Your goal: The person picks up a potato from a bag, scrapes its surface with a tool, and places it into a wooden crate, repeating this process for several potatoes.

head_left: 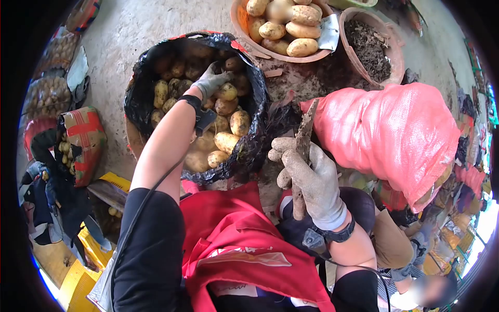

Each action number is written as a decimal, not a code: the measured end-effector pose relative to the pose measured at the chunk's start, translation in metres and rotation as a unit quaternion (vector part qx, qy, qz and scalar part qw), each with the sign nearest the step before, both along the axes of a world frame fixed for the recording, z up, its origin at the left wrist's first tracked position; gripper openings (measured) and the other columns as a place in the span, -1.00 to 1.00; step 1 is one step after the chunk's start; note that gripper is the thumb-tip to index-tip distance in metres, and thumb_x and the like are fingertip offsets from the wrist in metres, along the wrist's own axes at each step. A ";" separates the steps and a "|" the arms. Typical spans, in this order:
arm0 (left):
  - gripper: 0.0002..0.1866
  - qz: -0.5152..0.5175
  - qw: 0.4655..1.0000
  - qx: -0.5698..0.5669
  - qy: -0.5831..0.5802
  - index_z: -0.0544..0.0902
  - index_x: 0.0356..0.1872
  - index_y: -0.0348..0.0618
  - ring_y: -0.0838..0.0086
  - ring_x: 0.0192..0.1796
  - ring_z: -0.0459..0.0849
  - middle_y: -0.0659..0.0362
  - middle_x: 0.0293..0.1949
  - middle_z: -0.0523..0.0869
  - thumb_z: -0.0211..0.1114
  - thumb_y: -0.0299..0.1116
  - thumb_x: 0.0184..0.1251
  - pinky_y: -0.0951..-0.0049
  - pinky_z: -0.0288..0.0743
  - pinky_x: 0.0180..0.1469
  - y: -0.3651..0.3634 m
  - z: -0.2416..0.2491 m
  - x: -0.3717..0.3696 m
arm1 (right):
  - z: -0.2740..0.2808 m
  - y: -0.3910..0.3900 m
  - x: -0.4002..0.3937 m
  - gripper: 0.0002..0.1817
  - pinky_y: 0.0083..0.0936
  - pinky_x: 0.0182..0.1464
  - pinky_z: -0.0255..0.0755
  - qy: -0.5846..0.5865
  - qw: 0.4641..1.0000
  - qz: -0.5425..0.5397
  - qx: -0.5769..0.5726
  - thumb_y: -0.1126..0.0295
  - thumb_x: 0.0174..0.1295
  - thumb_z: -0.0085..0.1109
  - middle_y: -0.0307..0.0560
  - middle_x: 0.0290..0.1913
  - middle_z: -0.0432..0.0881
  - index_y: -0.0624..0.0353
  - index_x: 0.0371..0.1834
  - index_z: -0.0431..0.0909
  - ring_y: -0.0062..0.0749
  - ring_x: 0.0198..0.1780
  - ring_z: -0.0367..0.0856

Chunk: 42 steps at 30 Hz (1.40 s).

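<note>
My left hand [210, 82], in a grey glove, reaches into a round container lined with a black plastic bag [248, 148]. Its thumb and fingers are apart among the yellow-brown, soil-marked potatoes [226, 141], and I see nothing gripped. Potatoes partly hide the fingertips. My right hand [314, 179], in a dirty pale glove, is closed around a long, narrow, soil-caked blade-like tool [305, 127]. The tool points upward, away from my body, just right of the black bag, and its lower end shows below the fingers.
An orange tub [240, 23] heaped with potatoes and a pink tub of dark soil [366, 49] stand ahead. A full pink woven sack [387, 135] lies right of my right hand. More sacks [86, 148] and yellow crates [78, 286] are left. Another person [403, 260] is at lower right.
</note>
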State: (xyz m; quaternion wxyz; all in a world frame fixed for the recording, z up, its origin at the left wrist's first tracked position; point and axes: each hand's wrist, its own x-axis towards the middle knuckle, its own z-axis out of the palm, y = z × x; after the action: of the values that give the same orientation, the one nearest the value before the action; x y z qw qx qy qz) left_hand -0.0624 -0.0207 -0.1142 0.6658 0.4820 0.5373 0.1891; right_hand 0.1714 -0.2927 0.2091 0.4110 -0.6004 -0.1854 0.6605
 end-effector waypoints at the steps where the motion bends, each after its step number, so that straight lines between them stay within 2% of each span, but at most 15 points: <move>1: 0.01 0.003 1.000 0.004 -0.001 0.27 0.65 -0.19 0.30 0.31 0.67 0.02 0.36 0.65 0.66 -0.14 0.28 0.30 0.62 0.35 -0.003 0.013 0.006 | 0.003 0.001 0.000 -0.67 -0.64 -0.33 0.53 -0.007 1.000 -0.002 -0.007 0.37 0.59 0.16 -0.06 0.01 0.79 0.28 0.29 0.62 -0.59 -0.33 0.67; 3: -0.10 0.058 0.996 -0.062 -0.040 0.24 0.65 -0.23 0.35 0.30 0.71 0.06 0.37 0.65 0.58 -0.33 0.40 0.29 0.68 0.30 -0.017 0.048 0.018 | 0.003 0.005 -0.001 -0.67 -0.64 -0.32 0.54 -0.008 1.000 -0.004 -0.012 0.37 0.59 0.17 -0.06 0.00 0.79 0.28 0.29 0.63 -0.59 -0.33 0.67; 5: -0.11 0.053 0.997 -0.049 -0.017 0.26 0.64 -0.23 0.33 0.28 0.73 0.04 0.39 0.64 0.56 -0.31 0.40 0.29 0.70 0.28 -0.011 0.028 0.017 | -0.003 0.008 0.001 -0.67 -0.67 -0.38 0.51 -0.012 1.000 -0.007 -0.021 0.37 0.59 0.16 -0.06 0.01 0.79 0.28 0.28 0.63 -0.60 -0.33 0.67; 10: -0.33 0.114 0.987 -0.095 -0.053 0.39 0.56 -0.08 0.23 0.19 0.81 0.00 0.31 0.71 0.43 -0.19 0.55 0.13 0.80 0.15 0.010 -0.015 0.023 | -0.007 0.022 0.004 -0.66 -0.74 -0.55 0.41 -0.028 0.999 0.017 -0.044 0.35 0.58 0.16 -0.03 0.03 0.78 0.30 0.28 0.62 -0.64 -0.35 0.68; 15: -0.56 0.093 0.968 -0.227 -0.048 0.56 0.43 0.09 0.31 0.12 0.86 0.12 0.24 0.79 0.26 -0.03 0.68 0.10 0.82 0.08 0.015 0.004 0.017 | -0.011 0.030 0.003 -0.66 -0.76 -0.55 0.43 -0.024 0.999 -0.010 -0.034 0.37 0.59 0.13 -0.01 0.02 0.78 0.32 0.29 0.60 -0.64 -0.35 0.68; 16: -0.56 0.092 0.968 -0.226 -0.050 0.56 0.43 0.09 0.31 0.12 0.86 0.12 0.24 0.79 0.26 -0.03 0.68 0.10 0.82 0.08 0.012 0.009 0.019 | -0.011 0.031 0.002 -0.66 -0.76 -0.55 0.43 -0.026 0.999 -0.010 -0.033 0.37 0.59 0.13 -0.01 0.02 0.78 0.32 0.29 0.60 -0.64 -0.35 0.68; 18: -0.55 0.100 0.940 -0.267 -0.189 0.52 0.45 0.13 0.32 0.12 0.86 0.14 0.22 0.80 0.24 -0.02 0.69 0.09 0.82 0.09 0.008 0.021 0.024 | -0.011 0.031 -0.002 -0.72 -0.65 -0.23 0.58 0.005 0.999 -0.028 -0.031 0.44 0.58 0.25 -0.15 -0.05 0.79 0.30 0.25 0.66 -0.69 -0.30 0.63; 22: -0.52 0.130 0.977 -0.158 -0.055 0.49 0.45 0.08 0.31 0.11 0.86 0.12 0.22 0.78 0.27 -0.03 0.67 0.14 0.84 0.08 0.015 0.039 0.042 | -0.008 0.025 -0.011 -0.72 -0.64 -0.23 0.58 -0.009 0.999 -0.016 -0.027 0.44 0.58 0.25 -0.14 -0.05 0.80 0.31 0.25 0.66 -0.68 -0.30 0.64; 26: -0.44 0.157 0.985 -0.059 -0.038 0.46 0.49 0.05 0.25 0.14 0.84 0.07 0.23 0.76 0.41 -0.14 0.59 0.11 0.83 0.09 0.020 -0.014 0.044 | -0.009 0.019 -0.015 -0.71 -0.64 -0.22 0.57 -0.034 0.999 -0.011 -0.006 0.43 0.57 0.25 -0.13 -0.04 0.80 0.32 0.25 0.66 -0.65 -0.30 0.66; 30: -0.24 0.120 0.979 -0.118 -0.119 0.36 0.59 -0.20 0.29 0.27 0.74 0.02 0.31 0.71 0.46 -0.15 0.50 0.23 0.65 0.33 0.002 0.027 0.044 | -0.002 0.020 -0.015 -0.70 -0.64 -0.21 0.57 -0.042 0.999 -0.010 -0.014 0.41 0.57 0.26 -0.10 -0.04 0.80 0.33 0.25 0.66 -0.65 -0.28 0.66; 33: -0.37 0.172 0.968 -0.154 -0.102 0.42 0.55 -0.13 0.29 0.25 0.76 0.05 0.28 0.73 0.37 -0.23 0.55 0.19 0.69 0.32 -0.018 0.042 0.039 | -0.006 0.019 -0.013 -0.66 -0.75 -0.52 0.39 -0.063 0.998 0.015 -0.002 0.36 0.59 0.16 -0.04 0.04 0.79 0.28 0.31 0.60 -0.64 -0.34 0.67; 35: -0.42 0.119 0.937 -0.175 -0.276 0.44 0.53 -0.08 0.31 0.20 0.79 0.08 0.27 0.72 0.34 -0.28 0.56 0.21 0.78 0.20 -0.032 0.050 0.031 | -0.009 0.020 -0.010 -0.65 -0.75 -0.51 0.40 -0.061 0.998 0.007 -0.005 0.35 0.60 0.16 -0.05 0.03 0.78 0.29 0.32 0.59 -0.63 -0.33 0.67; 36: -0.44 0.122 0.898 -0.189 -0.379 0.45 0.51 -0.03 0.34 0.08 0.82 0.11 0.21 0.73 0.34 -0.25 0.57 0.29 0.82 0.06 -0.053 0.106 0.039 | -0.010 0.021 -0.008 -0.64 -0.75 -0.49 0.41 -0.064 0.998 0.000 -0.007 0.35 0.60 0.15 -0.06 0.03 0.78 0.29 0.34 0.58 -0.63 -0.33 0.66; 39: -0.45 0.087 0.808 -0.342 -0.472 0.53 0.44 -0.05 0.36 -0.13 0.84 0.11 -0.06 0.80 0.27 0.03 0.61 0.26 0.80 0.03 -0.084 0.104 0.012 | -0.012 0.021 -0.005 -0.61 -0.74 -0.42 0.44 -0.064 0.998 -0.021 0.014 0.35 0.60 0.15 -0.09 0.00 0.77 0.31 0.38 0.54 -0.63 -0.32 0.65; 42: -0.30 0.045 0.810 -0.294 -0.505 0.49 0.48 -0.16 0.36 -0.17 0.80 0.10 -0.13 0.79 0.27 0.16 0.58 0.30 0.74 -0.06 -0.124 0.154 0.004 | -0.007 0.022 -0.008 -0.56 -0.67 -0.34 0.48 -0.066 0.997 -0.033 0.020 0.33 0.58 0.19 -0.09 -0.03 0.75 0.33 0.42 0.51 -0.62 -0.33 0.62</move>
State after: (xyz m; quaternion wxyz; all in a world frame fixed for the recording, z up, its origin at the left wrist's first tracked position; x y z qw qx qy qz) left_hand -0.0579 -0.1450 0.0394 0.9441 0.0748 0.1764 0.2682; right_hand 0.1637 -0.2708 0.2023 0.4315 -0.6403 -0.2052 0.6014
